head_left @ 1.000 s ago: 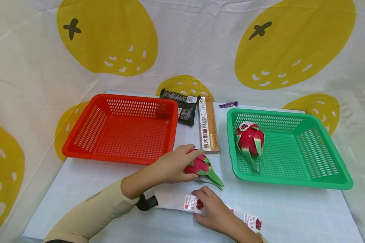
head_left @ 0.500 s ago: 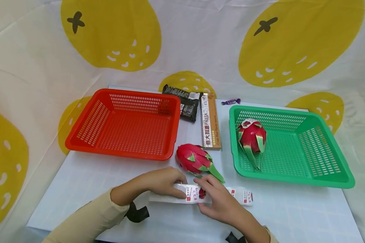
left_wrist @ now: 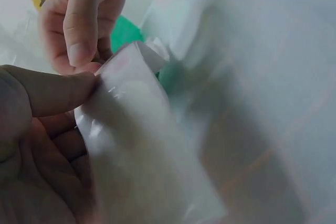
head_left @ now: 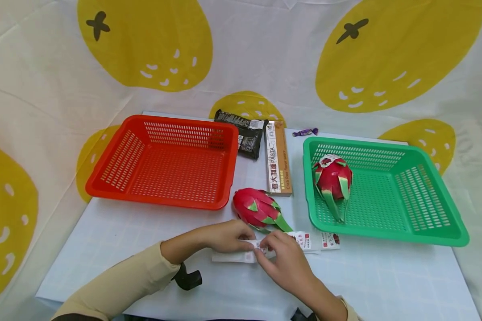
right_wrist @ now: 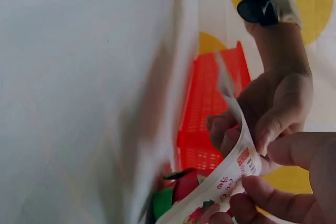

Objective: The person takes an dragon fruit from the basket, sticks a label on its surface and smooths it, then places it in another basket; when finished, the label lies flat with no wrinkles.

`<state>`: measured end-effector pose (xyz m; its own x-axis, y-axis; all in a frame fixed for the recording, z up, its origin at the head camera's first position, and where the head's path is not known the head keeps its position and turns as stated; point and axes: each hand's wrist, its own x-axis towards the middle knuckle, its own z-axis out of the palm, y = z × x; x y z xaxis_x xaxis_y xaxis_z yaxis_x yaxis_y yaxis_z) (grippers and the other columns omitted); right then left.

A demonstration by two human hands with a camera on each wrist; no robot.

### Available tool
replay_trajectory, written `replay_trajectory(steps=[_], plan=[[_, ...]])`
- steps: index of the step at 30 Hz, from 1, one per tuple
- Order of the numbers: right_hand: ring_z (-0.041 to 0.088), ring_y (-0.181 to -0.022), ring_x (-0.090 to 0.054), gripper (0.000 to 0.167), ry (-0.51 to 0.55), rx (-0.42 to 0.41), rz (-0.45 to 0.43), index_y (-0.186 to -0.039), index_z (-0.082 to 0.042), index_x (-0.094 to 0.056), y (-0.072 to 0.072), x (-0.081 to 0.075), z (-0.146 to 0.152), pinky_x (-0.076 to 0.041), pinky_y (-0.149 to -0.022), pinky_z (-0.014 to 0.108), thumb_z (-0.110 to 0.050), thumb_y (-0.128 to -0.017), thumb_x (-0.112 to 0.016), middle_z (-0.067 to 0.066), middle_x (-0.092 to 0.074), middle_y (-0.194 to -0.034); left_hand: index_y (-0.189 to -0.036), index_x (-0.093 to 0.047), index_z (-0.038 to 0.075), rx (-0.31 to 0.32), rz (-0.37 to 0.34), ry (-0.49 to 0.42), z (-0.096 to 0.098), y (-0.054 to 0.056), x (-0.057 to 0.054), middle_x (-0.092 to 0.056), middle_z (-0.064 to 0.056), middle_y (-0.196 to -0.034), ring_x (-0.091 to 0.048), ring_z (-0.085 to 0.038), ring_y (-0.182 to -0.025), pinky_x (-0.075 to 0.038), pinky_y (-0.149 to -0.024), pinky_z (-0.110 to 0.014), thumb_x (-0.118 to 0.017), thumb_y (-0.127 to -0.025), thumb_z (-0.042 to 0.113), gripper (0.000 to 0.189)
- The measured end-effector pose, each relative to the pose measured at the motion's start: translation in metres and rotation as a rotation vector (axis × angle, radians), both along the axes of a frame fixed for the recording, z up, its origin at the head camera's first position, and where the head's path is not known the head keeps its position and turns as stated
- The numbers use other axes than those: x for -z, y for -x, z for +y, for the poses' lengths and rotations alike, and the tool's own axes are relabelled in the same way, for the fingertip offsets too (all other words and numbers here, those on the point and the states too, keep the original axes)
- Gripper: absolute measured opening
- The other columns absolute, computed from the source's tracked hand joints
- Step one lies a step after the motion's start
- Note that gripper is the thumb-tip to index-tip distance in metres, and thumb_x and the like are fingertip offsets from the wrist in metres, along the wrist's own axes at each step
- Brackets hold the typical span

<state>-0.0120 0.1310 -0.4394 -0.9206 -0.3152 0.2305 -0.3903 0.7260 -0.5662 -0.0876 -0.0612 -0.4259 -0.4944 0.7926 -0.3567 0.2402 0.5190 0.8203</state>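
A white strip of stickers (head_left: 233, 257) printed with dragon fruit labels stretches between both hands, close over the table. My left hand (head_left: 229, 236) pinches it between thumb and fingers; the left wrist view shows the strip's blank back (left_wrist: 136, 140) bending over at the fingertips. From the other side my right hand (head_left: 287, 258) pinches the strip beside a printed label (right_wrist: 228, 184), the fingertips of both hands nearly meeting. Just beyond them a red dragon fruit (head_left: 252, 205) with green leaf tips lies on the table.
Left stands a red basket (head_left: 156, 201); right, a green basket (head_left: 385, 236) holding another dragon fruit (head_left: 332, 180) with a label on top. Between them at the back are a black packet (head_left: 249, 141), a pasta box (head_left: 279, 160) and a purple-wrapped candy (head_left: 305, 132).
My left hand has let go of the dragon fruit on the table and moved down to the sticker strip. The strip now bends up between both hands, whose fingertips have come together.
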Motion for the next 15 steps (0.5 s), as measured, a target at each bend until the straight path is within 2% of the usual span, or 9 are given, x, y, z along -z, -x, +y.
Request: replay_trajectory(steps=[4, 7, 11, 15], plan=[[0.003, -0.070, -0.054, 0.015, 0.010, 0.027, -0.103, -0.073, -0.022, -0.062, 0.0015, 0.0016, -0.0003, -0.049, -0.063, 0.018, -0.023, -0.076, -0.077, -0.011, -0.058, -0.073, -0.100, -0.070, 0.014, 0.045, 0.001, -0.012, 0.0027, 0.0004, 0.0026, -0.063, 0.010, -0.080, -0.051, -0.002, -0.075, -0.047, -0.073, -0.016, -0.063, -0.090, 0.015, 0.012], [0.005, -0.071, -0.055, 0.015, 0.028, 0.023, -0.152, -0.072, -0.022, -0.060, 0.0020, 0.0027, -0.0003, -0.049, -0.064, 0.019, -0.017, -0.078, -0.073, -0.013, -0.054, -0.072, -0.106, -0.070, 0.013, 0.055, 0.013, -0.018, 0.0040, 0.0001, 0.0042, -0.066, 0.011, -0.086, -0.054, -0.001, -0.078, -0.048, -0.079, -0.016, -0.063, -0.090, 0.014, 0.017], [0.006, -0.070, -0.054, 0.016, 0.033, -0.002, -0.180, -0.073, -0.022, -0.057, 0.0021, 0.0029, 0.0004, -0.047, -0.064, 0.020, -0.011, -0.081, -0.066, -0.016, -0.050, -0.073, -0.109, -0.070, 0.013, 0.060, 0.028, -0.005, 0.0047, 0.0000, 0.0065, -0.068, 0.012, -0.092, -0.056, 0.001, -0.083, -0.047, -0.083, -0.015, -0.063, -0.090, 0.014, 0.020], [0.003, -0.069, -0.050, 0.018, -0.012, 0.007, -0.184, -0.070, -0.022, -0.057, 0.0020, 0.0008, 0.0031, -0.046, -0.064, 0.020, -0.009, -0.080, -0.064, -0.016, -0.049, -0.071, -0.107, -0.070, 0.014, 0.051, 0.044, 0.025, 0.0035, -0.0002, 0.0100, -0.067, 0.012, -0.091, -0.055, 0.001, -0.083, -0.047, -0.083, -0.015, -0.063, -0.089, 0.013, 0.019]])
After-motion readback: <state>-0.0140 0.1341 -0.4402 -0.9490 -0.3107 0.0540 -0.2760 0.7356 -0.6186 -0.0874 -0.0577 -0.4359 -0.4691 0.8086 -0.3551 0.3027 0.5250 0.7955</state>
